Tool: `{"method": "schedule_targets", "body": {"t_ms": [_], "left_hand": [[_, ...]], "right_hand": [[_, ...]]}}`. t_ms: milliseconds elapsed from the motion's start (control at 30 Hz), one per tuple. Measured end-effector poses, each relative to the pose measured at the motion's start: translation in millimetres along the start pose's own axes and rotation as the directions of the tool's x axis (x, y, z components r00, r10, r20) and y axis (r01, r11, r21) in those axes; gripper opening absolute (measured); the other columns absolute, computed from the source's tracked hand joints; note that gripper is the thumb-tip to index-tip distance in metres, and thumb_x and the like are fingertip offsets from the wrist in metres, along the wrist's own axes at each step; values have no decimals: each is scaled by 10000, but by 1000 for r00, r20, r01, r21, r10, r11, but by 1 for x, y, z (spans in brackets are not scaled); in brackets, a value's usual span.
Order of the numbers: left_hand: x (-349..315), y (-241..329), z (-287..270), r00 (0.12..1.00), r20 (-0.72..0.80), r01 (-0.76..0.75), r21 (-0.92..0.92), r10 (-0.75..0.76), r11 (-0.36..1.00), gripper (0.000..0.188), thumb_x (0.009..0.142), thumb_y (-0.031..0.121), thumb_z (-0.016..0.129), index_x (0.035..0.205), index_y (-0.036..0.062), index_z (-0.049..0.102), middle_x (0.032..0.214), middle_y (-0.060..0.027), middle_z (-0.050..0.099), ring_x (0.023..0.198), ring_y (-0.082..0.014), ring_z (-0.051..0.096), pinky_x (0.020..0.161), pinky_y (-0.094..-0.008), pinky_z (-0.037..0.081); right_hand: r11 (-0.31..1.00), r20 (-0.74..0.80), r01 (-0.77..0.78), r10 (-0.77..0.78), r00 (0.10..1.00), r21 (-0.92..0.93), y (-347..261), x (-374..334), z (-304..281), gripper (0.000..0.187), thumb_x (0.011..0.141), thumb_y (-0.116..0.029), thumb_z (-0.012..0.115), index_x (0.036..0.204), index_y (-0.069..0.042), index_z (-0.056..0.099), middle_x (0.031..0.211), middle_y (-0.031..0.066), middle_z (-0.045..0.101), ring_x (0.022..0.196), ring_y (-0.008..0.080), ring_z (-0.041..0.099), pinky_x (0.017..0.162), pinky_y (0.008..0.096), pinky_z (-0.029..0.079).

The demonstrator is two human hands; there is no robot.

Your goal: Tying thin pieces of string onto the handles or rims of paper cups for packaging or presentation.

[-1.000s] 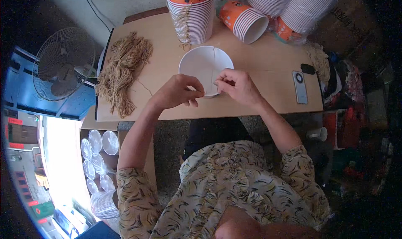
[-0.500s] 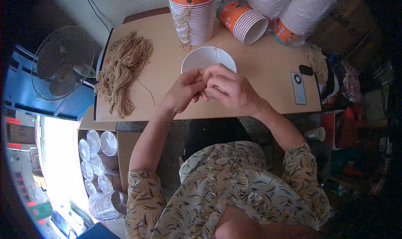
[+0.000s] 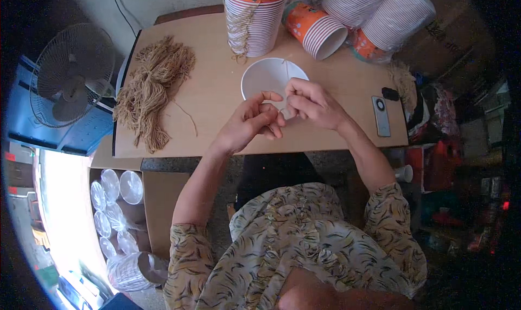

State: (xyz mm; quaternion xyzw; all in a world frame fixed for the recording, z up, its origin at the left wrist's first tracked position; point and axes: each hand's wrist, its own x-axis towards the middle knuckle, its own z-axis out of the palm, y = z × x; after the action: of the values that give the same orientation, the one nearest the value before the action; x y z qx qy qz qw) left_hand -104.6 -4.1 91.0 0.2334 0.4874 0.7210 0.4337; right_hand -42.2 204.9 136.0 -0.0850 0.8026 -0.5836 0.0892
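Note:
A paper tub (image 3: 265,76) with a white inside sits at the middle of the table, in front of my hands. A thin tan string (image 3: 286,65) crosses its far rim and runs down inside toward my right hand. My right hand (image 3: 315,105) is closed in a pinch on the string at the tub's near side; the fingertips partly hide it. Beside it, my left hand (image 3: 247,124) has its thumb and fingers curved and apart, close to a small bit of string between the hands. The tub's near side is mostly hidden by my hands.
A tan string bundle (image 3: 154,93) lies at left, with one loose strand. Behind stand a tall stack of orange-and-white tubs (image 3: 255,27), a tipped stack (image 3: 312,30) and wrapped stacks (image 3: 399,17). A phone (image 3: 381,116) lies at right; a fan (image 3: 73,82) stands left.
My hands have moved apart from being close together; the right has shifted right and the left has opened its fingers. The whole view has shifted slightly.

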Motion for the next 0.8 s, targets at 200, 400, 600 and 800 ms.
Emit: {"method": "schedule_targets", "body": {"t_ms": [200,400,600,800], "left_hand": [[-6,5,-9,998,45,45,173,-54,984,300,1048,273,489,1210,47,603,791,-17,606,629,-94,587,576,-229,476],[-11,10,-17,989,101,74,321,-112,944,330,1036,342,518,1089,62,685,648,46,506,561,-42,493,533,-201,420],[-13,26,-11,993,-15,115,387,-119,915,279,1008,337,580,1090,98,699,604,73,487,506,-17,466,456,-181,365],[-6,25,-17,996,-76,71,415,-42,907,223,1000,238,604,1096,66,708,728,43,630,538,-6,526,467,-176,417]], "right_hand": [[998,-58,-49,51,997,38,-6,-8,-5,137,953,-160,497,850,-71,515,735,-37,543,640,28,457,564,199,373],[996,33,23,-20,999,-90,-8,-12,0,80,944,-95,566,888,-41,552,792,-18,595,667,21,490,570,206,402],[999,-41,46,-46,998,-5,2,-6,1,64,961,-76,570,974,-17,591,797,-8,634,624,21,510,548,194,412],[996,-74,-58,63,995,74,0,-5,4,64,961,-53,551,977,3,577,760,13,665,584,31,497,515,220,402]]}}
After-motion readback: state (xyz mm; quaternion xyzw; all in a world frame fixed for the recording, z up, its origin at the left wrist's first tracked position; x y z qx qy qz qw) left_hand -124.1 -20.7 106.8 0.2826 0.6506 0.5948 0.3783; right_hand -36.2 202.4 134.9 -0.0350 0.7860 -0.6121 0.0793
